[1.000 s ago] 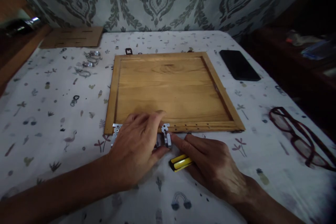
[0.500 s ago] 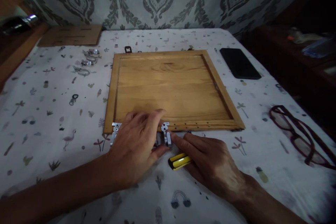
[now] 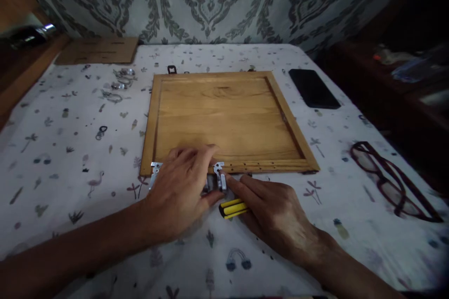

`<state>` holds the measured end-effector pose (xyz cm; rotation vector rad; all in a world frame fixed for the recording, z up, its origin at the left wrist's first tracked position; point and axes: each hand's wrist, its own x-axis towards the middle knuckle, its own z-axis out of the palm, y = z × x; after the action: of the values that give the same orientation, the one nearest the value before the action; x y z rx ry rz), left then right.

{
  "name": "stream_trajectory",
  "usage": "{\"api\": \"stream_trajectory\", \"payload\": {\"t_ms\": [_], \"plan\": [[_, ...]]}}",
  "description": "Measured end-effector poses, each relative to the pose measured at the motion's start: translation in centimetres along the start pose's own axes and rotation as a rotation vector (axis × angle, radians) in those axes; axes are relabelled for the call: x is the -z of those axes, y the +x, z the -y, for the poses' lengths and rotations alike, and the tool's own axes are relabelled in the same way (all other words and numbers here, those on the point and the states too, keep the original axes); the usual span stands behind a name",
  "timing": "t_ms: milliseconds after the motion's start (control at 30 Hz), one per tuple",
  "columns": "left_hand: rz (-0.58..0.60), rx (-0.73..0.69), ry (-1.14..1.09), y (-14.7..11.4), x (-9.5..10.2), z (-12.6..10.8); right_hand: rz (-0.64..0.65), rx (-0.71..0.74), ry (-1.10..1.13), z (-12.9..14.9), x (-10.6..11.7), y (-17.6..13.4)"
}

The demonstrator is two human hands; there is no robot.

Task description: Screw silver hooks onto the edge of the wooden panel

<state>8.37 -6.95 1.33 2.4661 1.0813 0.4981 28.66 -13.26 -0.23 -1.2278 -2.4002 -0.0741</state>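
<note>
A wooden framed panel (image 3: 224,119) lies flat on the patterned cloth. My left hand (image 3: 180,191) is closed over metal hinges at the panel's near edge. One hinge (image 3: 220,177) shows beside its thumb and fingers, and part of another hinge (image 3: 155,170) sticks out on its left side. Most of the metal between them is hidden by the hand. My right hand (image 3: 277,215) grips a screwdriver (image 3: 233,208) by its yellow and black handle; the shaft is not visible. Its index fingertip touches the right-hand hinge. Several small holes run along the panel's near rail.
Loose metal hardware (image 3: 121,84) lies to the left, before a piece of cardboard (image 3: 98,50). A black phone (image 3: 313,88) rests right of the panel. Red-framed glasses (image 3: 393,180) lie farther right, near the edge of the cloth (image 3: 280,261). A patterned surface rises behind.
The view has shifted slightly, so the objects on the right appear further left. Both hands keep nearly the same hold at the hinges, the screwdriver still in the right hand.
</note>
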Motion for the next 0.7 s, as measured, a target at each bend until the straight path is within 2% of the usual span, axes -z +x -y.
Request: {"api": "stream_trajectory", "payload": {"t_ms": [200, 333, 467, 567, 700], "plan": [[0.046, -0.066, -0.038, 0.0, 1.2, 0.2, -0.016, -0.009, -0.023, -0.1, -0.4, -0.2], [0.037, -0.089, -0.101, -0.1, 3.8, 0.4, -0.015, -0.004, -0.053, -0.2, -0.6, -0.3], [-0.071, -0.041, -0.164, -0.3, 6.7, 1.0, -0.002, -0.012, -0.087, -0.3, -0.7, -0.2], [-0.141, 0.003, -0.153, -0.3, 8.2, 2.5, 0.019, -0.028, -0.091, -0.4, -0.9, -0.2], [-0.213, 0.064, -0.138, -0.8, 9.3, 5.9, -0.037, 0.001, -0.095, -1.0, -1.7, -1.0]]}}
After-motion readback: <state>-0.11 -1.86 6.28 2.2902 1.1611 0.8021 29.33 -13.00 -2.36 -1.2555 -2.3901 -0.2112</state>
